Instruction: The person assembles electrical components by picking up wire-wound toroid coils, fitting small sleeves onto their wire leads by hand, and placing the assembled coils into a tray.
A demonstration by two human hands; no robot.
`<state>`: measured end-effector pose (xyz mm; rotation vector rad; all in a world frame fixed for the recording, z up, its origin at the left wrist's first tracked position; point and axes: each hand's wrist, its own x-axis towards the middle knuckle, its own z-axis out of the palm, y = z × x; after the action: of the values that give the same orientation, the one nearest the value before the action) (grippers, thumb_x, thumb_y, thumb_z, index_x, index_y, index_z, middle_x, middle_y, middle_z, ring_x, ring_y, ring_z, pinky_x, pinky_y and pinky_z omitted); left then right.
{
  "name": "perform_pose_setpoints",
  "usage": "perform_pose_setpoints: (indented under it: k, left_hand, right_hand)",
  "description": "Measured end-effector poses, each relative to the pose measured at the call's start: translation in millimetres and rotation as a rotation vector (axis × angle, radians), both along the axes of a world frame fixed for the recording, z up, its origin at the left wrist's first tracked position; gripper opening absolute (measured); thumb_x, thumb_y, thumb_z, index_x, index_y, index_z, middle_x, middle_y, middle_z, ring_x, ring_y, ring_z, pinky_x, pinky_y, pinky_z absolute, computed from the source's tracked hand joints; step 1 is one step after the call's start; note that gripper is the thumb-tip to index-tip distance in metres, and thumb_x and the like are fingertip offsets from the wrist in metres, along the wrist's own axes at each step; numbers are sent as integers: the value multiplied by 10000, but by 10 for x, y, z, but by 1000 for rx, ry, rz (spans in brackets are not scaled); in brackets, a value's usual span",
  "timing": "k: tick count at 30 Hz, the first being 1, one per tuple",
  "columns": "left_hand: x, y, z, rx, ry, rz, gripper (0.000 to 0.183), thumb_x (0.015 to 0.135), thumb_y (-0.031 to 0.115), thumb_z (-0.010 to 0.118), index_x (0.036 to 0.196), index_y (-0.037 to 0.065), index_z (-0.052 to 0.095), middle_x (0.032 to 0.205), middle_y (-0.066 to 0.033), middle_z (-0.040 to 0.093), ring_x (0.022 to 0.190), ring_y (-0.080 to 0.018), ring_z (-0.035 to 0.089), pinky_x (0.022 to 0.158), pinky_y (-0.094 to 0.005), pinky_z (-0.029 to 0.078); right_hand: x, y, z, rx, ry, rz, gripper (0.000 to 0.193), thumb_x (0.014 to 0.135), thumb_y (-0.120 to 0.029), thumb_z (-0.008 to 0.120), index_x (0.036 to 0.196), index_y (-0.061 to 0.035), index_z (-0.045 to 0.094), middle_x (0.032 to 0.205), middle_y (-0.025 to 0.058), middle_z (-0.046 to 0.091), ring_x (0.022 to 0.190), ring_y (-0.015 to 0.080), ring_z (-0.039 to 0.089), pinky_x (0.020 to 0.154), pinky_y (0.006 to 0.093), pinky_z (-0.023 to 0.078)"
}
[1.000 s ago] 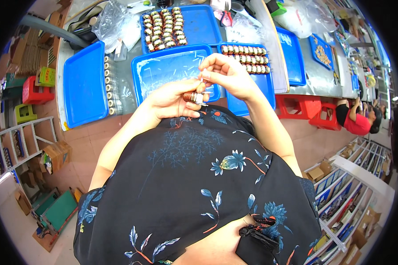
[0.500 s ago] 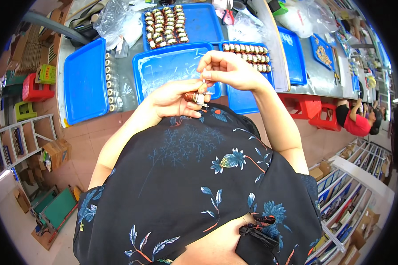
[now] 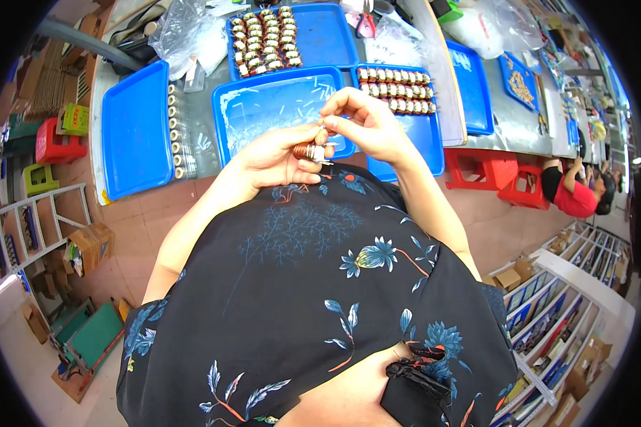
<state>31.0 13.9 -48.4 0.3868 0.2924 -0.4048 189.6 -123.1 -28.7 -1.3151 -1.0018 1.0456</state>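
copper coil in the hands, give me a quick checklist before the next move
1. Copper coil held in the left hand: ok, the fingers wrap it.
2. Right hand at the coil's end: ok, its fingertips pinch just above the coil; what they pinch is too small to tell.
3. Middle blue tray below the hands: ok, it holds only small pale bits.
4. Row of finished coils in the right tray: ok, lined up at the far edge.
5. Coil's wire ends straight: cannot tell.
6. Left blue tray: ok, in view on the table's left.
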Motion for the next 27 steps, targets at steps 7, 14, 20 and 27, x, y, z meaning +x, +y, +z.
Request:
perform_pose_setpoints:
  k: [7, 14, 20, 27]
  left_hand:
    - [-15, -41, 173, 406, 119, 96, 303, 961, 333, 522, 1155, 101, 507, 868, -31, 607, 646, -93, 545, 539, -259, 534]
    - [-70, -26, 301, 1062, -261, 9, 570, 734, 109, 759, 1217, 81, 458, 920, -52, 562, 834, -111, 535, 695, -251, 469]
    - [-11, -97, 451, 1253, -291, 58, 511, 731, 82, 722, 1176, 73, 472, 940, -71, 586, 889, -142, 558, 776, -288, 472]
    - [67, -117, 534, 1496, -373, 142, 485, 743, 50, 670, 1182, 67, 464, 937, -114, 614, 876, -196, 624, 749, -315, 514]
  right_hand:
    - [6, -94, 33, 1, -100, -42, 96, 884, -79, 641, 961, -21, 640, 898, 35, 648, 840, 124, 636, 754, 271, 518]
    - [-83, -129, 384, 191, -628, 2, 154, 782, -18, 670, 933, -50, 678, 890, 79, 690, 838, 233, 674, 741, 316, 528]
    - [-122, -163, 488, 198, -706, 7, 175, 770, -29, 686, 941, -64, 677, 881, 73, 692, 820, 245, 675, 722, 329, 532]
    - [-131, -169, 438, 256, -805, -52, 186, 752, -41, 706, 933, -70, 674, 875, 82, 687, 810, 250, 671, 707, 331, 532]
